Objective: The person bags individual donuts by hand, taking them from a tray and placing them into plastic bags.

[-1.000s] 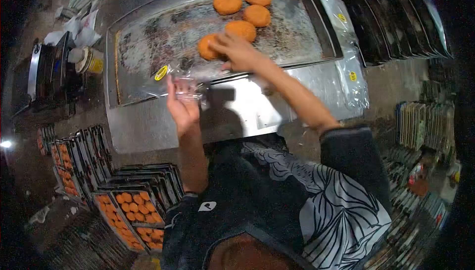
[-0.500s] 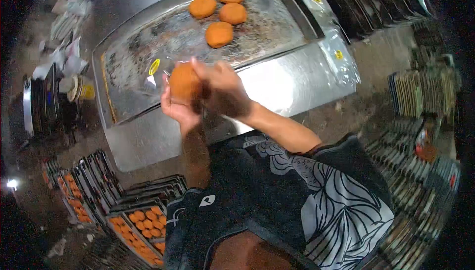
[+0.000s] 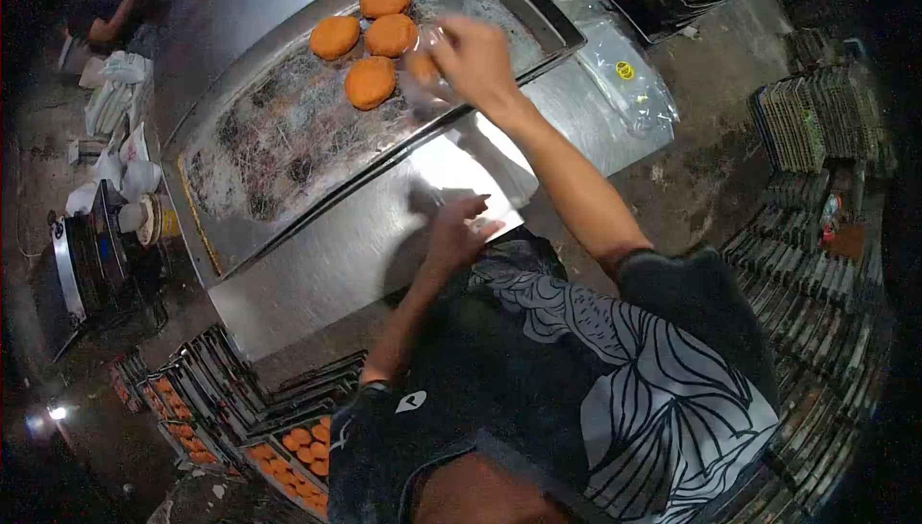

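Note:
My right hand (image 3: 477, 61) is over the right part of the metal tray (image 3: 567, 46), closed on the gathered top of a clear plastic bag. An orange-brown round bun (image 3: 421, 69) shows inside that bag, partly blurred. Just left of it, several bare orange-brown buns (image 3: 371, 83) lie grouped on the tray. My left hand (image 3: 457, 228) is low over the front of the steel table (image 3: 307, 279), with fingers apart and holding nothing.
Clear plastic bags with yellow labels (image 3: 624, 71) lie on the table's right end. Stacked racks (image 3: 807, 255) stand at the right. Trays of buns (image 3: 298, 462) are at lower left. Another person's arm (image 3: 125, 10) reaches in at upper left.
Both hands were together around the bagged bun over the tray's front edge. My right hand has carried it up and right, beside the other buns; my left hand has let go and dropped back.

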